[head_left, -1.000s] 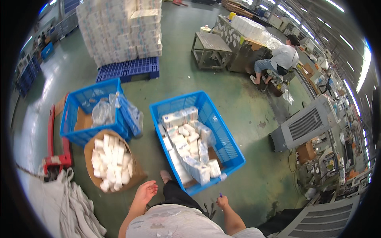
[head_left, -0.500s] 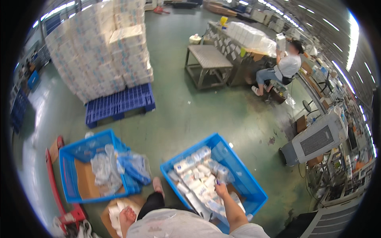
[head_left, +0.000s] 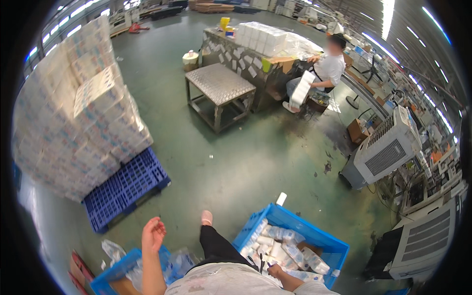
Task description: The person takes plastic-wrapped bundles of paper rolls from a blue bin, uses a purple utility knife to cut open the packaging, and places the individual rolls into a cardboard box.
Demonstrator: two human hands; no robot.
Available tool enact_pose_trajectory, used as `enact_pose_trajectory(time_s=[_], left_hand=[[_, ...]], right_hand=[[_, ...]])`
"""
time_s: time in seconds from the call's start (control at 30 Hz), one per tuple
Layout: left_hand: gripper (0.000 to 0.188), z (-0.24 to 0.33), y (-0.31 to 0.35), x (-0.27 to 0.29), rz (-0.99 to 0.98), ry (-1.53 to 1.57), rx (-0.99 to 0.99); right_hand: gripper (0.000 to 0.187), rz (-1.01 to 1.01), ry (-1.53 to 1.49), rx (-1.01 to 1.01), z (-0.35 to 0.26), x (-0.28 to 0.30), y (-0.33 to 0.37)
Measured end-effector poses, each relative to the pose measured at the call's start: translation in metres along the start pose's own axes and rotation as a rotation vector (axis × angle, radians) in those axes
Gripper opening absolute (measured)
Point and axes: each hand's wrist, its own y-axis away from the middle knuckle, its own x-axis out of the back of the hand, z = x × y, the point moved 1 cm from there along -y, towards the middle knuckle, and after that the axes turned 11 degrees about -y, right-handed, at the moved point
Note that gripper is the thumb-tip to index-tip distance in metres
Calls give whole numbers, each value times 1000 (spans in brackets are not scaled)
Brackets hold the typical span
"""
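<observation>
My left hand (head_left: 154,234) is raised over the floor, fingers loosely bent and apart, with nothing visible in it. Below it stands a blue crate (head_left: 101,281) with clear and blue plastic bags (head_left: 179,261). My right hand (head_left: 277,271) is closed on a small purple thing at the near side of a second blue crate (head_left: 339,250). Dark thin pieces show beside that hand; I cannot tell whether they belong to the purple thing. White paper rolls (head_left: 277,251), some in plastic wrap, fill this crate.
A blue pallet (head_left: 128,184) with stacked white packs (head_left: 73,123) stands at the left. Ahead is a metal table (head_left: 220,83). A seated person (head_left: 329,66) holds a white pack by a workbench (head_left: 236,54). Grey air coolers (head_left: 388,152) stand right. A white roll (head_left: 281,198) lies beyond the crate.
The view has turned and shifted, so the crates sit lower. My left hand has risen from low beside my body. The seated person's white pack has come down from a raised position.
</observation>
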Motion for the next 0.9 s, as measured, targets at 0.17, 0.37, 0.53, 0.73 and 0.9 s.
enact_pose_trajectory(time_s=[0.17,0.37,0.53,0.73,0.9], left_hand=[[11,7,-141,-13,0,-23,224],[11,37,-267,-86,-38,-135,336],[14,77,-410,-161,-102,-328,399],[15,147,-625,-357,-398,-930,69],[18,231,-741,-539,-671,-1508,-691]], right_hand=[[31,89,-37,476,-151,3,-70],[31,161,68,298,-357,42,-73],[36,162,-23,219,-453,60,-153],[38,292,-296,119,-440,40,-350],[34,369,-539,125,-686,101,-252]])
